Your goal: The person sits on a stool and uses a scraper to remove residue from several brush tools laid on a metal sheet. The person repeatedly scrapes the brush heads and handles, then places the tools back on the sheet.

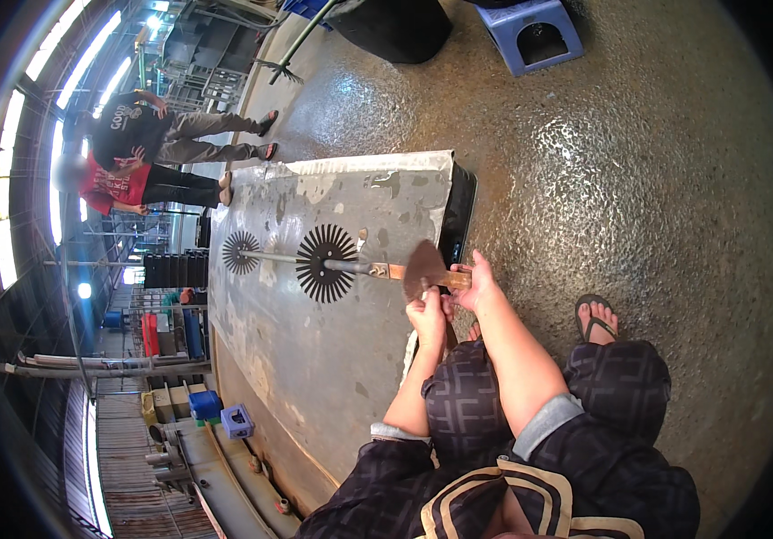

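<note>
A long metal rod (270,258) with two black, slotted round discs (326,263) lies over a grey metal-topped slab. Its near end runs into a wooden piece (395,271). Across that end stands a brown, rusty-looking triangular blade (422,268), which hides part of the wood. My left hand (427,314) is closed at the blade's lower edge, fingers pinched against it. On the blade's right side, my right hand (481,283) holds the wooden handle end (458,279), one finger stretched along it. How blade and wood join is hidden.
The metal-topped slab (368,332) has a dark side edge at right. Beyond it are a black tub (391,31), a blue plastic stool (535,36) and a rake (283,70). Two people (139,135) stand at the far left. The floor (566,207) looks wet.
</note>
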